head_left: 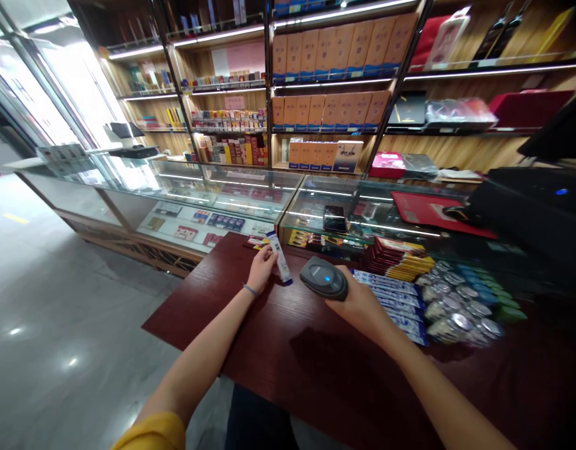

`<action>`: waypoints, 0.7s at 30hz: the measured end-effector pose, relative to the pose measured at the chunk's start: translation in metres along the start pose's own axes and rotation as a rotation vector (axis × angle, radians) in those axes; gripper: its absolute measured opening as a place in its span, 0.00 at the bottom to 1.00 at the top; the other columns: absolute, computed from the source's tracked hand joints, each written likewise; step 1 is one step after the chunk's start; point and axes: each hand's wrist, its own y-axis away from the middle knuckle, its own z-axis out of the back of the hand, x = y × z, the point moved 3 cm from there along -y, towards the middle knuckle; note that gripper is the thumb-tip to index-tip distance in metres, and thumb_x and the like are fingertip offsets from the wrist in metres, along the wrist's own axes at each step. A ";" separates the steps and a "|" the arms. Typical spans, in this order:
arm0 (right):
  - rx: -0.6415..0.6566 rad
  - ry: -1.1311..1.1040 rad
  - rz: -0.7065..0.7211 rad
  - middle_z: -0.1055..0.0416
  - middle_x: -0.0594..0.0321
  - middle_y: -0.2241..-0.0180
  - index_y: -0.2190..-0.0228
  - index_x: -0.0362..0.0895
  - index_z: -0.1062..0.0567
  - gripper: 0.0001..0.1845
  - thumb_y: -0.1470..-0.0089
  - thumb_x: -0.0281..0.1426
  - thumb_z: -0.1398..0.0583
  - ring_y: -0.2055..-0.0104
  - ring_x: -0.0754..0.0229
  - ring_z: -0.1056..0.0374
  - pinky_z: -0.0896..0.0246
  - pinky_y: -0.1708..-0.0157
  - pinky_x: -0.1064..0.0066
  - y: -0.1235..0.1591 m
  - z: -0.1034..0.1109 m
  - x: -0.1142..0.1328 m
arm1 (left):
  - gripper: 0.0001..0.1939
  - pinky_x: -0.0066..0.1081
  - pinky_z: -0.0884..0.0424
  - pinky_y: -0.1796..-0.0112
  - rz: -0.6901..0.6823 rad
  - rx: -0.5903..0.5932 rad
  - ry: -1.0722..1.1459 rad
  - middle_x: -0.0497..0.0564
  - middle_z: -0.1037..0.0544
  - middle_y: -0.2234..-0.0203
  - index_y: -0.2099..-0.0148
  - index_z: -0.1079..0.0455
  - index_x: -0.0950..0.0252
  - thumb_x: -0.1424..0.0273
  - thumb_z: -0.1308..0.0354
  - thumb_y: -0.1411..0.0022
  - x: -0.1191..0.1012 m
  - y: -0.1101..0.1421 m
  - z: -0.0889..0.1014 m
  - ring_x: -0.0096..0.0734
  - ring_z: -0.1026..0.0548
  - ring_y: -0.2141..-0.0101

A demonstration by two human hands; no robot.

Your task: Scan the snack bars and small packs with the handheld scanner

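Note:
My left hand has its fingers closed on a slim white and blue packet, tilted above the dark red-brown table. A small red and yellow packet lies just beyond those fingers. In my right hand I grip a dark grey barcode scanner with a blue light glowing on top. Its head points left toward the packet, with a gap between them. Right of the scanner, several similar blue and white packets lie in a row, partly behind my right forearm.
Lidded jars, green packs and stacked red-yellow packs crowd the table's right. A phone and a red mat lie on the glass display counter. A black monitor stands at right; stocked shelves line the back.

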 end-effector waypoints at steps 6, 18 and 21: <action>-0.054 0.041 -0.001 0.22 0.64 0.67 0.55 0.53 0.31 0.23 0.55 0.35 0.37 0.62 0.49 0.25 0.40 0.67 0.69 0.001 0.005 0.002 | 0.23 0.34 0.26 0.55 -0.075 0.160 -0.276 0.54 0.18 0.56 0.44 0.26 0.65 0.62 0.40 0.40 -0.022 -0.002 0.009 0.39 0.22 0.57; 0.023 0.058 -0.002 0.21 0.56 0.59 0.50 0.48 0.27 0.27 0.55 0.35 0.38 0.53 0.45 0.26 0.34 0.57 0.60 -0.001 -0.004 -0.006 | 0.16 0.33 0.28 0.52 -0.160 0.316 -0.594 0.51 0.18 0.54 0.51 0.20 0.61 0.64 0.42 0.38 -0.044 0.001 0.023 0.42 0.21 0.53; 0.036 0.044 0.001 0.21 0.56 0.59 0.49 0.48 0.28 0.27 0.53 0.34 0.38 0.52 0.45 0.26 0.34 0.55 0.60 -0.002 -0.004 -0.008 | 0.17 0.33 0.28 0.51 -0.154 0.336 -0.595 0.51 0.18 0.54 0.50 0.20 0.61 0.63 0.43 0.37 -0.044 0.002 0.021 0.42 0.21 0.53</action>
